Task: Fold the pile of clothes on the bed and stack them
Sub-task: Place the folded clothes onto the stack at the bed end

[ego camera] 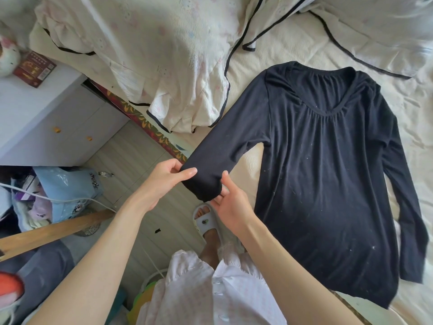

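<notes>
While the black top (328, 174) lies flat and face-up on the bed (293, 43), neckline away from us and hem toward us, we hold one sleeve (225, 146) out past the bed edge, over the floor (131, 146). Left hand (164, 181) pinches the cuff (206, 186) from the outer side, thumb on top and fingers under. Right hand (232, 207) grips the same cuff from the other side, thumb up along the fabric, fingers curled beneath. Both hands sit close together, only the cuff between them. The other sleeve (403, 195) runs straight down along the far side of the body, on the sheet. A pale quilt with black piping (164, 57) is bunched at the head of the bed, just beside the top's shoulder. A white cabinet (46, 118) stands beside the bed with a red box (35, 69) on it. Below us: a foot in a white slipper (206, 221), a blue bag (70, 191), a wooden plank (54, 231).
</notes>
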